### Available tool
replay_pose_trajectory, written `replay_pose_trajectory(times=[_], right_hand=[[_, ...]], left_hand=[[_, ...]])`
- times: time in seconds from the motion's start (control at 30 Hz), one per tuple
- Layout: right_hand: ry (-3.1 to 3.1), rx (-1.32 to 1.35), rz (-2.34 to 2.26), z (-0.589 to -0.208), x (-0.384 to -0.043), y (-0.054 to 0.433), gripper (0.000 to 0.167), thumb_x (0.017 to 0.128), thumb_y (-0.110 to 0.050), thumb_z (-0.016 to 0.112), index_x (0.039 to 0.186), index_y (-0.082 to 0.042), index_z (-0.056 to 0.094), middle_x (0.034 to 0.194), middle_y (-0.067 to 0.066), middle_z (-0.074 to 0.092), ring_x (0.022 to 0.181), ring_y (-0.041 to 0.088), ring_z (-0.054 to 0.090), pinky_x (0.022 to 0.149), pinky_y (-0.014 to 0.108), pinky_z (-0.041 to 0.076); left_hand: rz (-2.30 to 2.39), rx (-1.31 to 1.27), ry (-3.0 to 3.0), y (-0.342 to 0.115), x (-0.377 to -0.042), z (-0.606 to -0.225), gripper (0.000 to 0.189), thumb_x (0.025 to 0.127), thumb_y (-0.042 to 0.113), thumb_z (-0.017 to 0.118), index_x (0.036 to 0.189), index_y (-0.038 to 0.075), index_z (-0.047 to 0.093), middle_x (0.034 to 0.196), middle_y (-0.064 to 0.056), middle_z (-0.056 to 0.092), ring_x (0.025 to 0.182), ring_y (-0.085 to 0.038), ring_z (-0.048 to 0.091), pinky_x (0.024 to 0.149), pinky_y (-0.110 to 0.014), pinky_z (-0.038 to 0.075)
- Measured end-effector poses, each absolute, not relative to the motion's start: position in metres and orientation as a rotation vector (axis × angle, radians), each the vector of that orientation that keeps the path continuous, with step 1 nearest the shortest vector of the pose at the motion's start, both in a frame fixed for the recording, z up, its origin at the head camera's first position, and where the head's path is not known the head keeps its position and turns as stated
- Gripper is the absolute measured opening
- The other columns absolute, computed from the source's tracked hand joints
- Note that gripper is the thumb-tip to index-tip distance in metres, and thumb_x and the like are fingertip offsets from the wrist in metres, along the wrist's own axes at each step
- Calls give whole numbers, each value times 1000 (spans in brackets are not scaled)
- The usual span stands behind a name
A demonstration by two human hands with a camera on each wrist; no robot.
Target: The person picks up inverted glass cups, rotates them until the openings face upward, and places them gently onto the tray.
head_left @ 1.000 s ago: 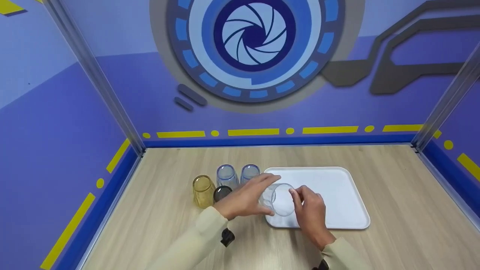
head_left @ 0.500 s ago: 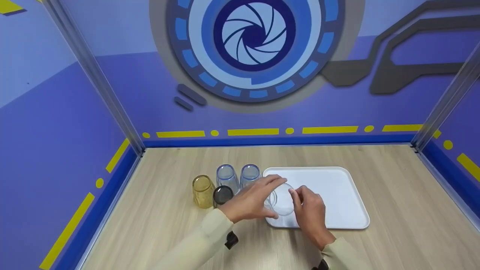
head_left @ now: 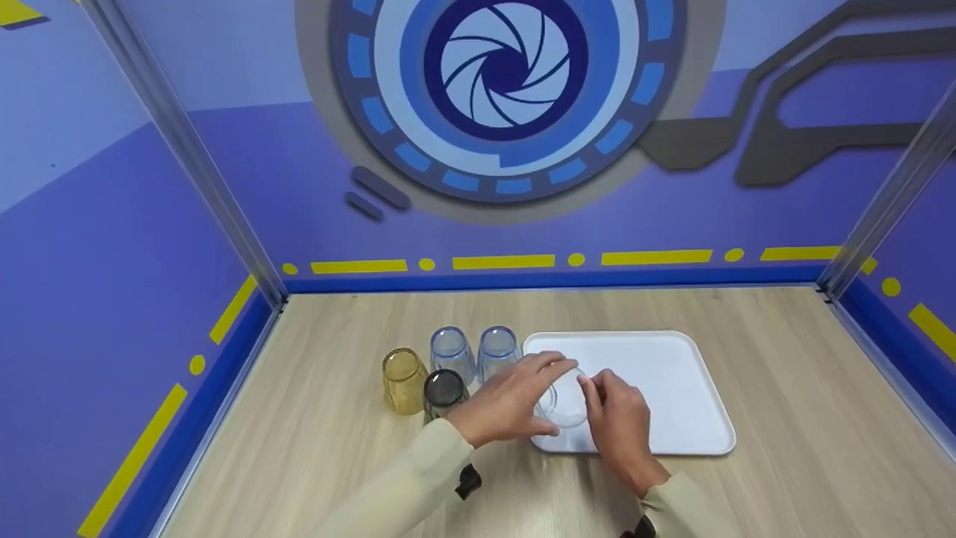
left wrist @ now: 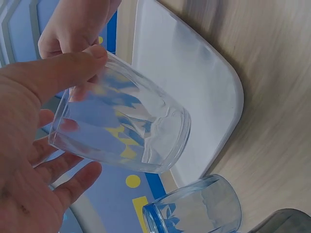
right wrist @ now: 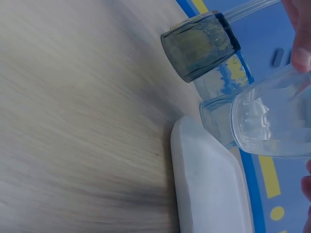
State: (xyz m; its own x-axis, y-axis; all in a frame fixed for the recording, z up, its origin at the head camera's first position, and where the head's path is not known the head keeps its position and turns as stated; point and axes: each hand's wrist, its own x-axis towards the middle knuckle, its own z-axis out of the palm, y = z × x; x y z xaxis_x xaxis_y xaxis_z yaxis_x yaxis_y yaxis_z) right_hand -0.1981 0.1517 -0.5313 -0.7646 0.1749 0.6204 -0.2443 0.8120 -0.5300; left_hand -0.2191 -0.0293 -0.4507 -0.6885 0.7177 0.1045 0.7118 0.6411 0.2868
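While pinching the clear glass (left wrist: 138, 124) by its rim with the right hand (head_left: 621, 418), holds it tilted, base down, over the white tray (head_left: 678, 388), just leftward, within the spread left hand (head_left: 514, 401).

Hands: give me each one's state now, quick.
Left hand: holding the clear round glass tumbler, thumb and fingers around it.
Right hand: pinching the same tumbler.

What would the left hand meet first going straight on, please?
The left hand would probably first meet the clear glass tumbler between its thumb and fingers, then perhaps the right hand; depth is unclear.
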Motion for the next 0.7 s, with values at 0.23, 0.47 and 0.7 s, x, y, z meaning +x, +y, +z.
replay_pose_trajectory(times=[0.23,0.47,0.7], right_hand=[[-2292,51,803,-531,-198,154,24,86,-18,72,70,-13,55,57,-8,45,52,7,37,54,26,31],[-2324,40,829,-531,-199,155,22,91,-19,67,73,-13,57,58,-7,46,54,8,38,53,26,31],[-2367,-2,875,-532,-200,162,19,95,-19,61,77,-11,61,60,-4,49,55,10,41,54,27,34]], left_hand=[[447,1281,2845,-27,-219,-454,84,77,41,80,147,25,37,147,3,44,134,-14,46,108,-34,44],[474,1220,2838,-26,-218,-456,83,77,39,80,147,29,36,149,4,43,134,-15,46,106,-36,46],[482,1139,2843,-23,-218,-457,82,79,40,78,148,32,35,151,3,40,133,-16,48,104,-37,48]])
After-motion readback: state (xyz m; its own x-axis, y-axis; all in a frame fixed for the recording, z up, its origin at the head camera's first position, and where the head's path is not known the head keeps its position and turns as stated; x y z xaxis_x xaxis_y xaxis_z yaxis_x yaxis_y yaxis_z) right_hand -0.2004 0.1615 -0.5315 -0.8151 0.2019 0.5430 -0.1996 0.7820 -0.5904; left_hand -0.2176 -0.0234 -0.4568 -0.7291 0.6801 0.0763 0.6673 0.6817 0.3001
